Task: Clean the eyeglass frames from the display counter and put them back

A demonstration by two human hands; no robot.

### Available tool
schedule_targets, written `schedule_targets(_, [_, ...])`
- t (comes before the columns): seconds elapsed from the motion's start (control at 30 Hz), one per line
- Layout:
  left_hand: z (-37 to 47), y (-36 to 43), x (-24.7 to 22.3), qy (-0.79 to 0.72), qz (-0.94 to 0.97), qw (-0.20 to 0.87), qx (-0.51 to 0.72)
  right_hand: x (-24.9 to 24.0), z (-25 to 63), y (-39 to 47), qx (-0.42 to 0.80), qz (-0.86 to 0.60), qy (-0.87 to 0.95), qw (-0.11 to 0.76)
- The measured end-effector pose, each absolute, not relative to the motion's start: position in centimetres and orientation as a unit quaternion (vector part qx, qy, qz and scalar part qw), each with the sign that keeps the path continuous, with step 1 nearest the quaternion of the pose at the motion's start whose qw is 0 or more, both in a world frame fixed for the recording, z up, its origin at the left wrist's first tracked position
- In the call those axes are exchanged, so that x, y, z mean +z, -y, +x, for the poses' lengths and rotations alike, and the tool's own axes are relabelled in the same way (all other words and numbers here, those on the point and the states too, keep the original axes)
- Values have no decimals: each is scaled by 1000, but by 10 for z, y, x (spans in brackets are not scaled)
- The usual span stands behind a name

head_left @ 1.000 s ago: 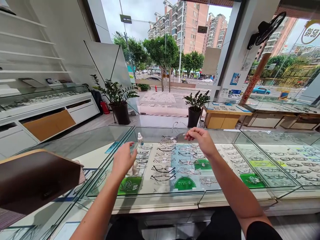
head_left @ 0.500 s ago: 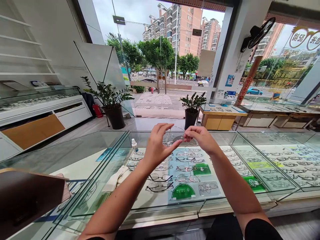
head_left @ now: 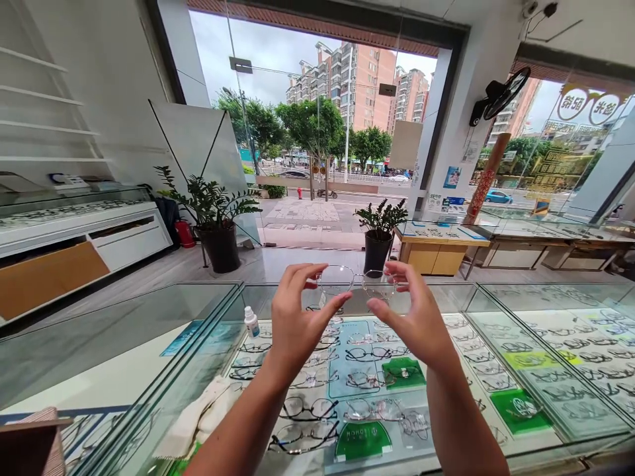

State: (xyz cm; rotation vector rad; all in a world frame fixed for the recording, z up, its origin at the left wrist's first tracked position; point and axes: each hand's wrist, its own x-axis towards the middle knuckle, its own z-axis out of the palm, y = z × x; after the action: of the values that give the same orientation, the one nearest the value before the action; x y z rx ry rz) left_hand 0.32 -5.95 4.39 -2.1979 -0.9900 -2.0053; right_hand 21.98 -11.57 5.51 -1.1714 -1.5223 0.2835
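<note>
At the front left corner of the glass display case, you have a pale cloth lying crumpled. A white bottle stands farther back, along the case's left side. Your left hand is raised over the case, its fingers at the left end of the clear-lensed glasses. Half a second ago it was spread beside them while your right hand held them; now it has hold of them too. The glasses hang above the case's back edge, roughly level, lenses side by side, so they appear supported from both ends rather than one. Your right hand pinches their right end, its thumb below the lens. Both grips look closed on the glasses, though you can't tell how firmly either thumb presses. Rows of frames lie inside the case beneath your hands.
</note>
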Motion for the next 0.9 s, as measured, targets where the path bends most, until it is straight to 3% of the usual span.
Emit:
schedule_targets(0.47, [6,45,30,349,-679,-50,-644,35,200,103,11,-527,601,601])
schedule_targets(0.9, [7,47,31,356,-666,21,-655,34,200,96,-3,-513,623,591])
